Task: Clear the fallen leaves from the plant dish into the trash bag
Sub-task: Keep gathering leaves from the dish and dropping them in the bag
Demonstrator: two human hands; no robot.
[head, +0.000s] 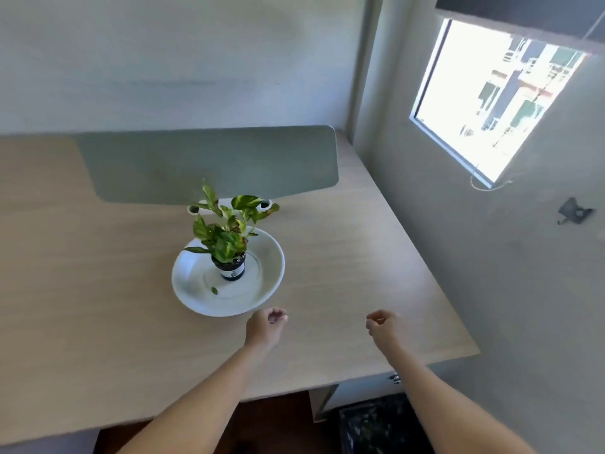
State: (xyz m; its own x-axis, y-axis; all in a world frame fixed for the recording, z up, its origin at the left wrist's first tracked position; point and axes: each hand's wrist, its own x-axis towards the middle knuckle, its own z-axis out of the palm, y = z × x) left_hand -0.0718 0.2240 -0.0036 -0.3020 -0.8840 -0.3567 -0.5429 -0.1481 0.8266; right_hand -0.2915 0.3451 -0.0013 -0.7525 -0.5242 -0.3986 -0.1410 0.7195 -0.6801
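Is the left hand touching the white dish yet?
Apart. The head view shows a strip of bare desk between the loosely curled left hand and the near rim of the white dish.

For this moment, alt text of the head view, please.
A small potted plant stands in a white dish on a wooden table, one fallen leaf beside it. Left hand and right hand, loosely curled, hover nearer the viewer.
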